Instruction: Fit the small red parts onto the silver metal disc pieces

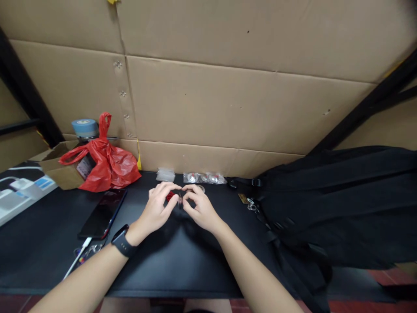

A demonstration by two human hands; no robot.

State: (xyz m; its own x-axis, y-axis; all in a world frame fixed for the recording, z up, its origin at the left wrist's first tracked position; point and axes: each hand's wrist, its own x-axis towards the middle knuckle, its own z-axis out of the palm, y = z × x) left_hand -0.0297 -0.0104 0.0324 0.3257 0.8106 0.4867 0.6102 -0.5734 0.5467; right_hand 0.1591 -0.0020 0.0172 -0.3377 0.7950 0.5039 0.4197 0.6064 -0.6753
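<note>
Both hands meet over the middle of the black desk mat. My left hand, with a dark watch on its wrist, is closed on a small dark disc-like object from the left. From the right, my right hand pinches the same object with thumb and fingers. What the object is cannot be made out. Something red lies just behind my left fingers. A round pale item shows partly behind my right hand. Clear plastic packets and a small stack of clear bags lie beyond the hands.
At the left are a phone with a white cable, a power strip, a cardboard box and a red plastic bag. A black backpack fills the right side, with keyrings beside it. Cardboard panels stand behind.
</note>
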